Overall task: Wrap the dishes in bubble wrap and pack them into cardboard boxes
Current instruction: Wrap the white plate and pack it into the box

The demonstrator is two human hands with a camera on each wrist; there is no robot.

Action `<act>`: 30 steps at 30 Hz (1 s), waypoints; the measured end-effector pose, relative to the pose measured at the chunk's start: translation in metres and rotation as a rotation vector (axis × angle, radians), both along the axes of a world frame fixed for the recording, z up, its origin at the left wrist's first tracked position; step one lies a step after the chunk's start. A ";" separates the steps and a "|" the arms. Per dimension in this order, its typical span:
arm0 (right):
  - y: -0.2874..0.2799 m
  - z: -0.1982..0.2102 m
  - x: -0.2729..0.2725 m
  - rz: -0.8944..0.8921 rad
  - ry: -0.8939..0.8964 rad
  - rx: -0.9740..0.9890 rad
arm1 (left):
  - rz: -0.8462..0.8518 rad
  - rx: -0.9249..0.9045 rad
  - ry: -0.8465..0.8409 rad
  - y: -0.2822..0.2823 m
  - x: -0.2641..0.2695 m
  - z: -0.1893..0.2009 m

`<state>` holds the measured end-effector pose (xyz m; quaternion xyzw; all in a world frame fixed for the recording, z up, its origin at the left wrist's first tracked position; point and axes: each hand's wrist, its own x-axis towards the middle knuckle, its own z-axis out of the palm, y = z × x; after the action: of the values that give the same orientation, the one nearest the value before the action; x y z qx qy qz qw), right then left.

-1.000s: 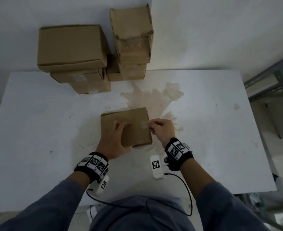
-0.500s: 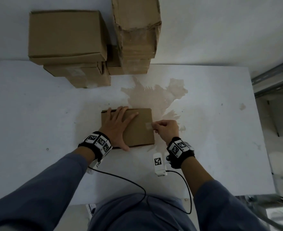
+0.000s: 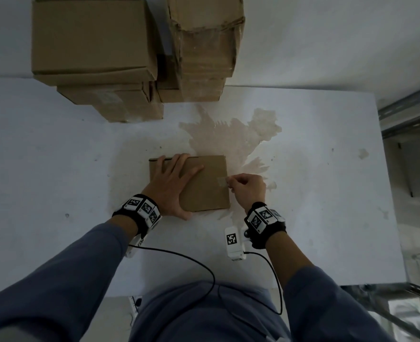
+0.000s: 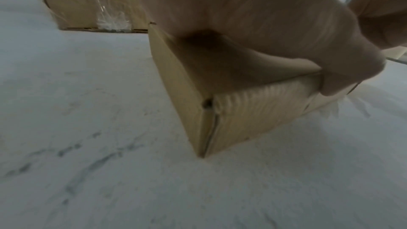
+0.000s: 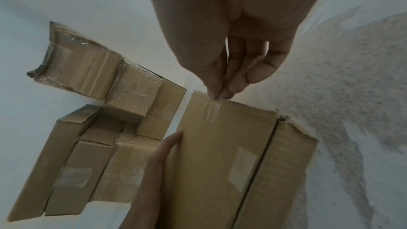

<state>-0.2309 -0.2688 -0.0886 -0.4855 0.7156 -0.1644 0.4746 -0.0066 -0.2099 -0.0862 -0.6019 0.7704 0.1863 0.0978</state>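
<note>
A small closed cardboard box lies flat in the middle of the white table. My left hand lies flat on the box's left half, fingers straight and spread, thumb over the near edge. My right hand is at the box's right edge and pinches the end of a short strip of clear tape stuck on the lid. A second tape patch sits on the lid. No dishes or bubble wrap show.
Several closed cardboard boxes are stacked at the table's far edge, with a taller plastic-wrapped bundle beside them. A brown stain marks the table beyond the small box. Metal shelving stands to the right.
My left hand slid up from the box's near edge and now lies flat across its left half. The right hand stays pinching the tape at the right edge.
</note>
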 end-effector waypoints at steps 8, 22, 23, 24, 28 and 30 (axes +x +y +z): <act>0.003 -0.008 0.000 -0.026 0.014 -0.010 | -0.007 -0.017 0.007 0.002 0.002 -0.001; 0.006 -0.025 0.010 -0.184 -0.165 0.165 | 0.015 -0.033 0.005 0.003 -0.002 -0.003; 0.006 -0.025 0.010 -0.172 -0.154 0.162 | 0.014 -0.038 0.004 0.003 -0.002 -0.003; 0.006 -0.025 0.011 -0.161 -0.139 0.153 | 0.015 -0.042 0.003 0.002 -0.002 -0.002; 0.013 -0.025 0.014 -0.182 -0.087 0.095 | 0.008 -0.038 -0.008 0.002 -0.002 -0.002; 0.018 -0.024 0.014 -0.223 -0.081 0.079 | 0.005 -0.030 -0.010 0.002 -0.003 -0.003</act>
<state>-0.2172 -0.2508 -0.1128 -0.3766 0.7514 -0.2073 0.5007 -0.0096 -0.2080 -0.0894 -0.6061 0.7711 0.1718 0.0921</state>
